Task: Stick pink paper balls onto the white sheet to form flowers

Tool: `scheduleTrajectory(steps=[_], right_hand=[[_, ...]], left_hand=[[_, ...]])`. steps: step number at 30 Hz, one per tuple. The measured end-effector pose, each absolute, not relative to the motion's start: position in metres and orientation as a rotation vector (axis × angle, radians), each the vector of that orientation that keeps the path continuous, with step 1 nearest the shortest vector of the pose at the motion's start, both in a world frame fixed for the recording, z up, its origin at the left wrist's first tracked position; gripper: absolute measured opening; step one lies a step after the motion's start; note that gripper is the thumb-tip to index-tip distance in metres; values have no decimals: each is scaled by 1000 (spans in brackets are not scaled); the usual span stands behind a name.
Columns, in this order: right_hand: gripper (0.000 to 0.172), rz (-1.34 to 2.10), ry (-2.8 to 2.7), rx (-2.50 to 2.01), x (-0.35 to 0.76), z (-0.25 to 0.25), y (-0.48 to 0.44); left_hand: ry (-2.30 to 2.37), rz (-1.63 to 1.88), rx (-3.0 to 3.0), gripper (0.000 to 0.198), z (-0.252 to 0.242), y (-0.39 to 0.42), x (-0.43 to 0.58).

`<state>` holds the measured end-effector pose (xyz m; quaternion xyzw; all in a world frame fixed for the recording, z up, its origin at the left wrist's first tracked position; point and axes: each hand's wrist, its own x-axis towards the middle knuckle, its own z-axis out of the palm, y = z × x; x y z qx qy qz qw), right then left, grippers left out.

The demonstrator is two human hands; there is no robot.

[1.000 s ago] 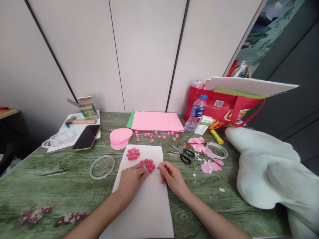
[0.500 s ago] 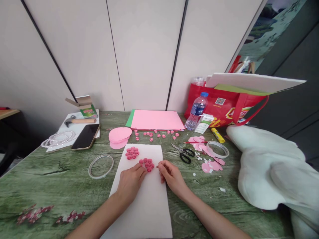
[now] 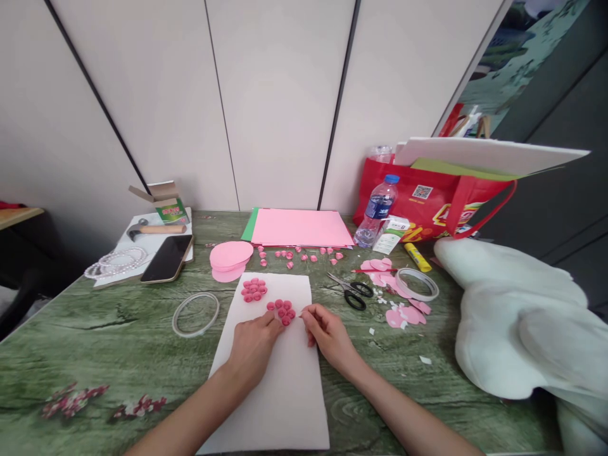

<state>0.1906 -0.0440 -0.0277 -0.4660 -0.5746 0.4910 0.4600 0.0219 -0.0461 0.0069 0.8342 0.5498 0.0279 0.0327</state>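
A white sheet of paper or board (image 3: 270,405) lies lengthwise before me, bearing two clusters of small rolled pink paper flowers. The upper-left cluster (image 3: 254,290) stands apart from my hands. At the lower cluster (image 3: 282,311), my left hand (image 3: 255,345) rests on the sheet, its fingers drawn together at the flowers' lower left edge; what lies under the fingertips is hidden. Just right of that cluster, my right hand (image 3: 327,332) is closed in a pinch over the sheet's right edge. A tiny pale bit shows at its fingertips, too small to name.
Loose pink rolls (image 3: 289,255) lie beyond the sheet, before pink paper (image 3: 301,228). Pink discs (image 3: 231,255) and a tape roll (image 3: 196,315) are left; scissors (image 3: 354,292), paper scraps (image 3: 406,315), another tape roll (image 3: 417,284) and a glue stick (image 3: 418,257) are right.
The view has shifted slightly. Both hands keep nearly the same place and pose by the lower cluster, and the flowers look unmoved.
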Motion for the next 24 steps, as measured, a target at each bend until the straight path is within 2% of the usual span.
scheduleTrajectory(steps=[7, 14, 24], right_hand=[[42, 1201, -1417, -1148, 191, -29, -44], [43, 1220, -1396, -1143, 191, -27, -44], [42, 1206, -1414, -1143, 190, -27, -43]], left_hand=[[1568, -38, 2628, 32, 16, -43, 18], [1439, 163, 2634, 33, 8, -39, 11], [1416, 181, 2634, 34, -2, -37, 8]])
